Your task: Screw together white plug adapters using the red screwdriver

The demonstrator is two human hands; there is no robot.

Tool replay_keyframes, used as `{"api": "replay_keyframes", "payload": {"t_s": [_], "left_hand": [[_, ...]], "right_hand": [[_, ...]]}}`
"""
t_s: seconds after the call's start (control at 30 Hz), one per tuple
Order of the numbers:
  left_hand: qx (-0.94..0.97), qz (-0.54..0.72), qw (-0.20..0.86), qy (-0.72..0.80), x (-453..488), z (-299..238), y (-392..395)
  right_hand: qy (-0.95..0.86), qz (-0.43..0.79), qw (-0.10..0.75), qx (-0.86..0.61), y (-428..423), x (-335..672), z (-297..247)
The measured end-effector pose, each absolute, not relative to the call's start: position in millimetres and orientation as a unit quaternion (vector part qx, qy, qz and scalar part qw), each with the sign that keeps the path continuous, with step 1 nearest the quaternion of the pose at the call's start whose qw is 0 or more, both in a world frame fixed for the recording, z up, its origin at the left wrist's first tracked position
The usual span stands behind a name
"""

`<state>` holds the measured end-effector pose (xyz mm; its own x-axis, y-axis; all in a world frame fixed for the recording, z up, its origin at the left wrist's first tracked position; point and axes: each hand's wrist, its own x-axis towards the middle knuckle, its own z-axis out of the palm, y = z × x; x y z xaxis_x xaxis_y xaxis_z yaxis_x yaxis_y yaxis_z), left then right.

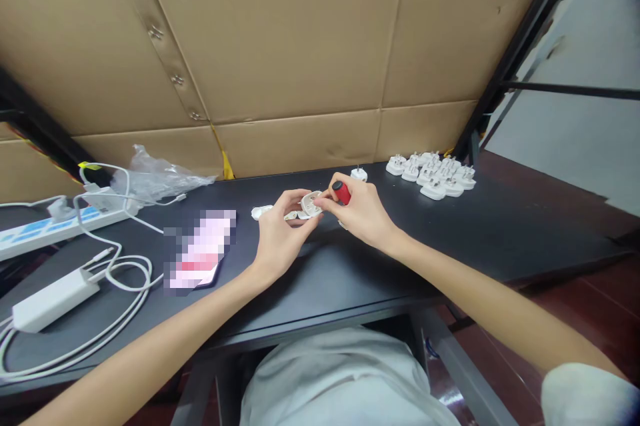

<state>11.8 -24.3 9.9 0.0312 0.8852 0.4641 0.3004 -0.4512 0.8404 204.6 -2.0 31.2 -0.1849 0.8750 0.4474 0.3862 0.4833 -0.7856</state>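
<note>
Here we go, a black desk (440,239) backed by cardboard sheets (280,33)! Out past the right hand sits a cluster of white plug adapters (431,175). Out past the left hand, there's a power strip (60,229), a white charger (55,299) and a pixelated phone (200,249). Now to the action: the left hand (285,233) is pinching a white plug casing (311,203) in its fingertips, right between the two hands, while the right hand (361,211) is closed around a red-handled screwdriver (341,192), tip hidden, hard against that casing. Small white plug parts (291,215) lie just below the left fingers (295,198).
</note>
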Motion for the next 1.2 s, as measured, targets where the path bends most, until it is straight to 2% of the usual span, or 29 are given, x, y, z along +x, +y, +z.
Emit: {"api": "replay_keyframes", "payload": {"t_s": [0.37, 0.8, 1.2], "left_hand": [[0.663, 0.539, 0.266, 0.446, 10.6, 11.2, -24.1], [0.663, 0.534, 0.270, 0.449, 12.1, 11.8, -24.4], [0.676, 0.527, 0.279, 0.434, 13.7, 13.1, -26.0]], "right_hand": [[-0.749, 0.256, 0.440, -0.425, -6.2, 210.4, 41.6], [-0.780, 0.173, 0.401, -0.450, -0.1, 211.7, 36.0], [-0.787, 0.143, 0.401, -0.447, -0.1, 210.6, 37.7]]}}
